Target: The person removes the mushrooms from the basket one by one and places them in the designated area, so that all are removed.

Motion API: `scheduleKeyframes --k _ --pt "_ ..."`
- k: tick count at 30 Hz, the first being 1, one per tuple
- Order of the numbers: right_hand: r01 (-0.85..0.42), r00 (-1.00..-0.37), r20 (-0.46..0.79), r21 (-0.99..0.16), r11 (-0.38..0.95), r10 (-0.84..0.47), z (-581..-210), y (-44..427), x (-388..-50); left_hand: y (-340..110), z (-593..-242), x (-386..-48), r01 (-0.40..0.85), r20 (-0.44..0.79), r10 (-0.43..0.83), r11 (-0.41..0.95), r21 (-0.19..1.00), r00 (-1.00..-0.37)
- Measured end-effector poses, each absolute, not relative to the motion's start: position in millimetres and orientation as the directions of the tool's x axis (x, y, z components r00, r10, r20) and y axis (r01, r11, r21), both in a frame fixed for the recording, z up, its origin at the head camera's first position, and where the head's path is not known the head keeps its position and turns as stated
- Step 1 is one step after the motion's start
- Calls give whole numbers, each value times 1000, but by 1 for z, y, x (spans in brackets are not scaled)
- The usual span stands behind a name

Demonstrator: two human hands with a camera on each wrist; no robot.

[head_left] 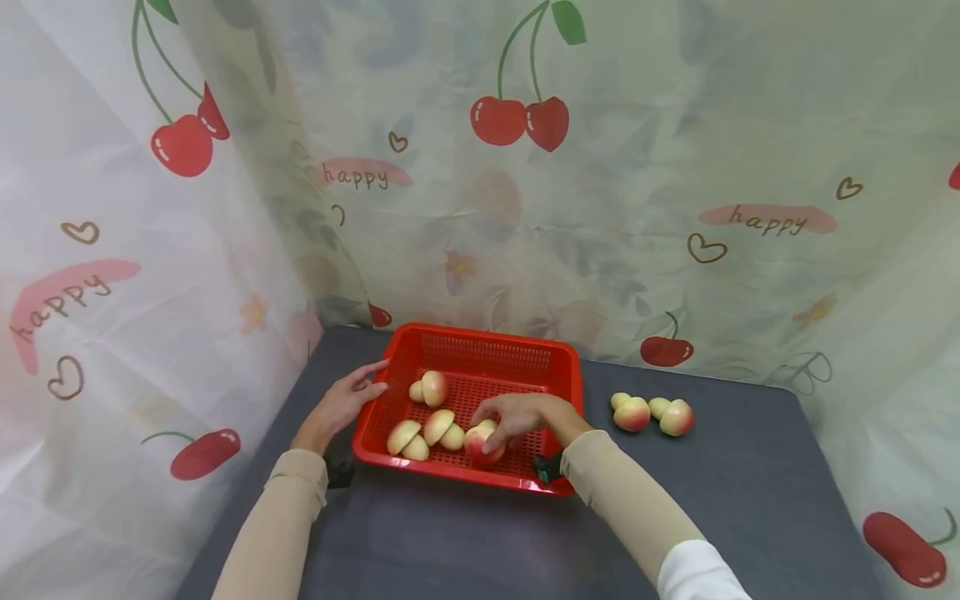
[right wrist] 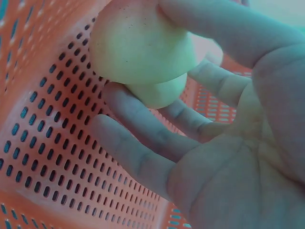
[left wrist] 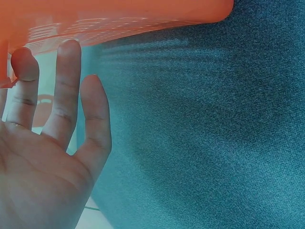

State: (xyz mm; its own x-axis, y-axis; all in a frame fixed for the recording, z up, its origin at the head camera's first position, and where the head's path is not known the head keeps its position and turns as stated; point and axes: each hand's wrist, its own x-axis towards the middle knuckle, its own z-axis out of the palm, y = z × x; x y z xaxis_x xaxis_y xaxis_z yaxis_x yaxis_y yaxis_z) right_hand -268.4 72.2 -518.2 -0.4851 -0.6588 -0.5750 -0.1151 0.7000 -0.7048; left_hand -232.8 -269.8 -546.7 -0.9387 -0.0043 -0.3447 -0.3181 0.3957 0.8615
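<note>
A red plastic basket (head_left: 483, 327) with a perforated floor and sides sits on the table. Inside it my right hand (head_left: 517, 417) pinches a toy mushroom (right wrist: 143, 43) with a red-and-cream cap, its pale stem pointing down among the fingers in the right wrist view. Nearby in the basket lie a reddish mushroom (head_left: 435, 388) and two cream ones, a left mushroom (head_left: 405, 435) and a middle mushroom (head_left: 441, 427). At the basket's left side, my left hand (head_left: 347, 404) touches the rim. Its fingers (left wrist: 66, 95) are fairly straight against the basket's outside in the left wrist view.
Two more toy mushrooms lie on the dark grey table (head_left: 735, 500) right of the basket: a nearer-left mushroom (head_left: 632, 413) and a right mushroom (head_left: 677, 417). A cherry-printed curtain (head_left: 600, 192) hangs behind and along both sides of the table.
</note>
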Motion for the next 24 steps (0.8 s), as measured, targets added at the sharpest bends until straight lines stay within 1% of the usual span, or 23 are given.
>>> scheduleKeyframes --k 6,10,13,17,21,24 --pt "-91 -520 -532 -743 663 -669 -511 78 -266 -270 -547 -232 -320 -349 -4 407 855 -937" --pt "-101 -562 -494 -755 648 -663 -504 83 -265 -270 -546 -231 -329 -356 -9 403 854 -935" --pt "-173 -611 -444 -733 658 -656 -499 89 -263 -270 -545 -230 -338 -361 -15 391 856 -932" --pt "-248 -648 -376 -717 651 -662 -496 97 -261 -271 -544 -230 -334 -357 -16 393 857 -934" --pt "-271 -670 -311 -743 612 -674 -496 105 -257 -270 -546 -231 -336 -356 -22 397 854 -934" --pt "-267 -704 -259 -766 584 -662 -496 111 -252 -269 -547 -232 -332 -354 -17 397 856 -935"
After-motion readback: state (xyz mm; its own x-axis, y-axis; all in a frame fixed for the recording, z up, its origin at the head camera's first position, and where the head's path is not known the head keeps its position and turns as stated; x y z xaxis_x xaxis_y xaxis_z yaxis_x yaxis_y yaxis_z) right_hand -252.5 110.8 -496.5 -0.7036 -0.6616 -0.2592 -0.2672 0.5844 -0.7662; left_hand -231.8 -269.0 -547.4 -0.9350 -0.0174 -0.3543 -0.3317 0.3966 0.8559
